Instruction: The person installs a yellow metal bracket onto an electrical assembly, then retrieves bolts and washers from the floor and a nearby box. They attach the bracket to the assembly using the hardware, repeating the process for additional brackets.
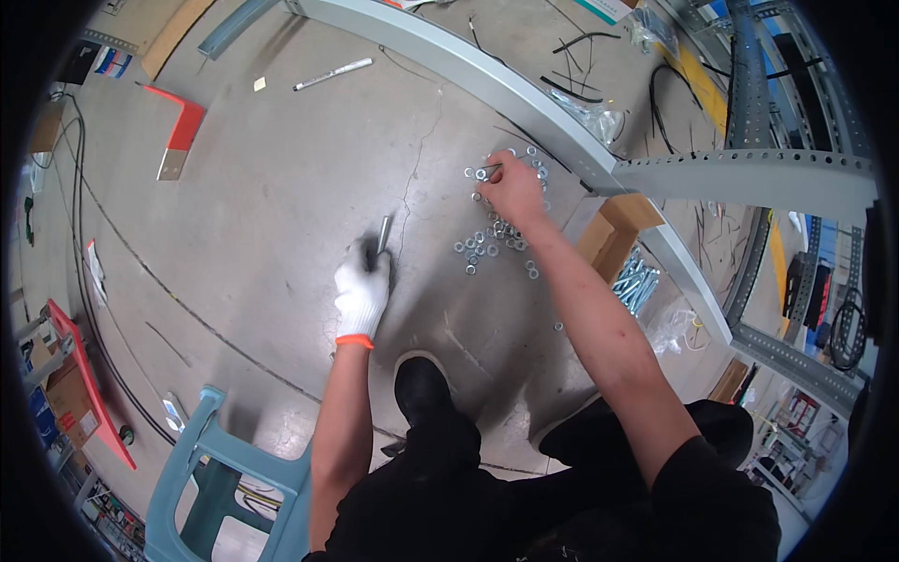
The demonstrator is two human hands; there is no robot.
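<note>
My left hand (361,290), in a white work glove with an orange cuff, is closed around a slim metal rod (384,232) that sticks up past the fingers. Its lower end is hidden in the grip, so I cannot tell its kind. Ahead and to the right, my bare right hand (516,194) reaches down to the floor, thumb and fingers pinched at a shiny hex nut (481,174). Several loose nuts (493,250) lie scattered around and below that hand. Beside my right forearm, an opened cardboard box (611,234) lies with zinc bolts (637,284) spilling out.
A grey steel beam (468,61) curves along the far side and joins a perforated upright on the right. A marker (332,74) and an orange-red bracket (184,131) lie to the left. A teal plastic stool (201,450) stands close by my left arm. Cables cross the floor.
</note>
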